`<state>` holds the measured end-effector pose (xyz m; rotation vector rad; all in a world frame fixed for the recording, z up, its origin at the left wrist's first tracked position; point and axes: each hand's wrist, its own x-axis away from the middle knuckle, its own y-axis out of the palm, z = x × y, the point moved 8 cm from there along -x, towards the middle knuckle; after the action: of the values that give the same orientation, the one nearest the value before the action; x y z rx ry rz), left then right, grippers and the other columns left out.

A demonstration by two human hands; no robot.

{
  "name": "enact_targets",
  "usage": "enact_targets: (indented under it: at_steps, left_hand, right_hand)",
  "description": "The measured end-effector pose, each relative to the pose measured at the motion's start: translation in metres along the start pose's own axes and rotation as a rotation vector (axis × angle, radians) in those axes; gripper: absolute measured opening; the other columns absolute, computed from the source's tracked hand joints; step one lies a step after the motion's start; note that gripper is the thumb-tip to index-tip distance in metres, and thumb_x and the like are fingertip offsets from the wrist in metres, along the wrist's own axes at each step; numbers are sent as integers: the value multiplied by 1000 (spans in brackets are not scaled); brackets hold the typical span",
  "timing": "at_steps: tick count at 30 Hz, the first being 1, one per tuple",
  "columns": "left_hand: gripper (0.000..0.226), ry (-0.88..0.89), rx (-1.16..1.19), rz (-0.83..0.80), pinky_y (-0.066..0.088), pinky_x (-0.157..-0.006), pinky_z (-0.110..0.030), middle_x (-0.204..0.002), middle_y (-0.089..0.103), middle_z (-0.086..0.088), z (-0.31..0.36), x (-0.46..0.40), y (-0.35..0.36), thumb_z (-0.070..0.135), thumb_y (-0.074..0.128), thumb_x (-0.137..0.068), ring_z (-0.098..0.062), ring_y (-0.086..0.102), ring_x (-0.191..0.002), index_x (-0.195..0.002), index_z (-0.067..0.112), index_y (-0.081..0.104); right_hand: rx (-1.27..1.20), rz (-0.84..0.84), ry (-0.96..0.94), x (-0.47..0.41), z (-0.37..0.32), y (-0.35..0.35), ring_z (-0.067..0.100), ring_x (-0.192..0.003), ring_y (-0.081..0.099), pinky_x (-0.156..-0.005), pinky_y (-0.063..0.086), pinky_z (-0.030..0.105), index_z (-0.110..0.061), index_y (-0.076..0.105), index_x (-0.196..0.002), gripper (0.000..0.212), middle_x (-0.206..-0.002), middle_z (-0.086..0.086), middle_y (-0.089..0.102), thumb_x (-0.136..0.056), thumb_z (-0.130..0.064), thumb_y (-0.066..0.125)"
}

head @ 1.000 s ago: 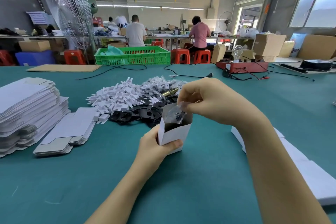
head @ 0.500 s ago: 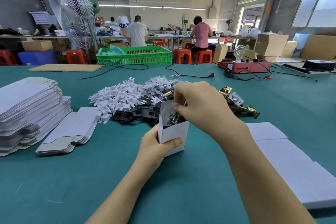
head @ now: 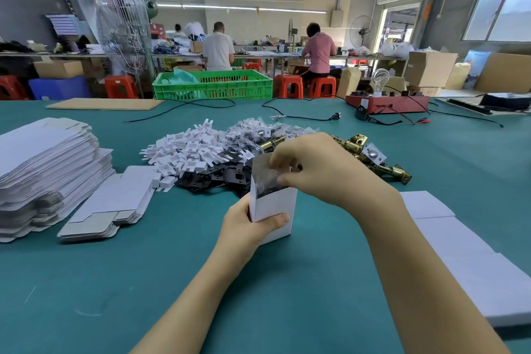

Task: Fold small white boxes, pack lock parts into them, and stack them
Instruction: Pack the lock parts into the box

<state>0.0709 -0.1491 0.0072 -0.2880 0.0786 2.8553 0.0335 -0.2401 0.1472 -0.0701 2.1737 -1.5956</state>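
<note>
Head view, only one. Left hand grips a small white box, thumb across the front wall, box upright and open at the top, just above or on the green surface; cannot tell if it touches down. Right hand is over the box mouth, fingers curled and pinching a clear plastic bag of parts that sits partly inside the box. Bag contents look dark, too blurred to name.

Behind the box: heap of white plastic pieces, black flat plates under and beside them, more bagged parts farther back, brass latch parts right of the right hand. Left side: tall stack of flat unfolded boxes, smaller fanned stack just beside it. Right side: row of closed white boxes lying along the surface, touching each other, running out of frame.

Progress, my read: this box is folded and being filled; bag going in, not yet seated. Whether a latch or plate is already inside is hidden. Left for this box: finish loading, tuck the top flap shut, add it to the finished row. Overall task well short of done, big pile of flats and parts remains.

Background: green crate, two people seated at a far bench, backs turned.
</note>
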Motion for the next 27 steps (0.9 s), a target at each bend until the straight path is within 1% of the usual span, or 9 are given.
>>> enact_targets:
  at_steps: [5,9,12,15,17,19,22,24,27]
  left_hand:
    - [30,-28,28,21,49,-60,-14,-91,75,9,-6,-2,-3,24,79,-63,-4,69,-80,-89,37,72]
    - [35,-56,52,48,51,-62,-16,-91,76,6,-11,-4,-6,24,79,-61,-9,70,-82,-95,27,70]
    - [32,-40,34,20,52,-63,-17,-91,75,5,-9,-4,-5,22,78,-63,-9,69,-81,-93,28,71]
    - [31,-28,29,4,51,-63,-16,-91,75,4,-7,-3,-3,21,77,-64,-8,68,-80,-93,28,71]
    - [33,-27,31,4,51,-63,-16,-92,75,3,-7,-3,-3,21,77,-63,-9,68,-81,-95,27,71]
    - [35,-33,36,0,53,-65,-18,-95,75,2,-6,-2,-2,21,77,-63,-11,69,-84,-97,26,70]
    - [40,-31,34,-20,56,-75,-28,-102,75,1,-5,-1,0,24,78,-66,-18,69,-93,-105,23,71]
    - [42,-28,61,-20,57,-78,-31,-104,75,-1,-4,0,-1,26,78,-68,-23,69,-98,-108,20,71]
    - [46,-25,127,-43,57,-78,-31,-106,75,-6,-2,2,1,20,81,-70,-23,70,-96,-114,13,68]
  right_hand:
    - [-67,-5,-54,1,-7,4,7,-77,63,-71,45,10,-13,77,-90,13,-86,-2,74,-85,-7,67]
    - [-16,-84,-40,-2,-10,21,15,-91,64,-84,51,32,-15,77,-100,25,-97,0,74,-89,-5,56]
    - [79,-206,-16,-3,-6,35,26,-94,62,-83,53,41,-13,74,-100,31,-100,9,72,-85,-4,49]
    - [106,-266,6,-2,-3,42,34,-96,59,-84,52,47,-5,71,-100,27,-100,17,68,-86,-7,48]
    - [82,-256,-11,-1,-5,38,32,-94,59,-84,50,43,-3,71,-99,25,-99,16,68,-91,-13,50]
    - [-3,-162,-21,2,-2,21,20,-89,60,-81,47,30,-9,74,-97,22,-95,5,70,-92,-19,55]
    - [-217,113,54,11,21,-16,4,-70,58,-63,43,18,-15,75,-88,16,-76,-6,68,-90,-21,61]
    - [-368,290,172,20,45,-25,4,-59,53,-58,42,20,-15,72,-82,17,-66,-6,64,-91,-24,61]
    - [-636,368,381,31,77,3,22,-82,63,-73,48,35,-16,68,-89,23,-86,6,70,-95,-33,54]
